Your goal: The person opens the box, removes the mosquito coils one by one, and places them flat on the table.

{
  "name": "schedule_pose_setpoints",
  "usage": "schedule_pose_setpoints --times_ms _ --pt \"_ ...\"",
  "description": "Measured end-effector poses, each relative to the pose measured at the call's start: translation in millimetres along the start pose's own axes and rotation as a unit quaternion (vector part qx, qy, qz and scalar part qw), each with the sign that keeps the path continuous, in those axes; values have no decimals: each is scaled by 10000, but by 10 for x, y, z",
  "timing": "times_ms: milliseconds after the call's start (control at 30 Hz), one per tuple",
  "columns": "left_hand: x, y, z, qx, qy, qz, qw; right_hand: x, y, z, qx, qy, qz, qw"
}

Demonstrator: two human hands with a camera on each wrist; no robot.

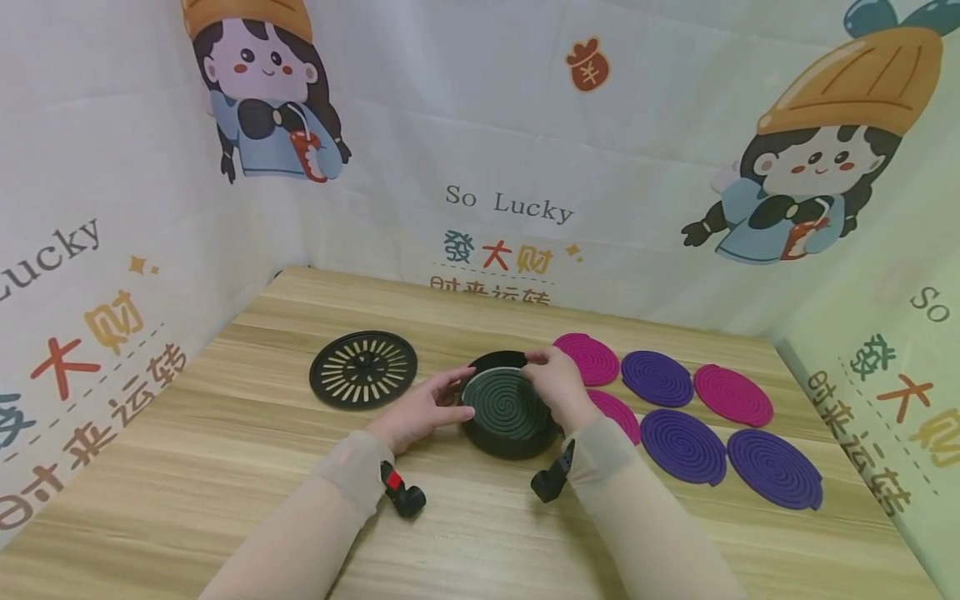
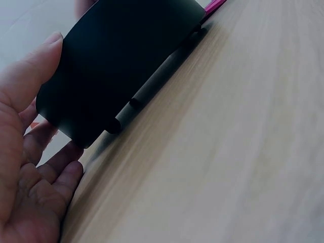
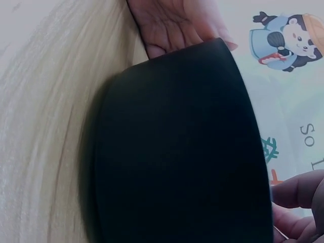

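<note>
A round black mosquito coil box (image 1: 510,450) stands on the table between the hands, with a dark green mosquito coil (image 1: 506,406) inside its rim. My left hand (image 1: 427,408) grips the box from the left; in the left wrist view its thumb (image 2: 38,68) lies by the upper edge and fingers (image 2: 63,167) reach the lower side. At the far right, my right hand (image 1: 558,383) bends over the rim, thumb and fingertips right at its edge. In the right wrist view the box wall (image 3: 177,147) hides much of the table.
A black slotted lid (image 1: 363,369) lies left of the box. To the right lie several loose coils, among them a pink coil (image 1: 733,394) and a purple coil (image 1: 775,468); the nearest pink coil (image 1: 615,417) is partly behind my right hand. Printed cloth (image 1: 510,150) walls the table's back and sides.
</note>
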State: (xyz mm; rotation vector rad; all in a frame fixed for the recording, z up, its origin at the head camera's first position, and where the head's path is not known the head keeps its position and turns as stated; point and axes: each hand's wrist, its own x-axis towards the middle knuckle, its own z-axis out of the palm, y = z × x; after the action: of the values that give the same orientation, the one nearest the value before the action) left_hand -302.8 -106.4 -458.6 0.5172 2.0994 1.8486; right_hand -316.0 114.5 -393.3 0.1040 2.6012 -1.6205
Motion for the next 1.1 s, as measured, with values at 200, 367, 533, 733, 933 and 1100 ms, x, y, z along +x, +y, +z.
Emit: schedule_pose_setpoints --times_ms 200,367,533,733,933,1100 --pt "-6 14 1 -30 -17 7 10000 7 -8 -33 249 -38 61 9997" --pt "-10 16 -3 12 -22 13 10000 17 -3 -36 442 -67 153 9989" --pt "-15 13 -5 33 -28 10 10000 12 -5 -28 633 -94 256 9976" --pt "-16 19 -2 46 -14 -23 10000 17 18 -41 1077 -211 451 9929" --pt "-7 8 -2 47 -63 7 10000 4 7 -64 1748 -416 773 9807" --pt "-3 -3 -4 38 -70 33 10000 -3 6 -67 2093 -497 876 9726"
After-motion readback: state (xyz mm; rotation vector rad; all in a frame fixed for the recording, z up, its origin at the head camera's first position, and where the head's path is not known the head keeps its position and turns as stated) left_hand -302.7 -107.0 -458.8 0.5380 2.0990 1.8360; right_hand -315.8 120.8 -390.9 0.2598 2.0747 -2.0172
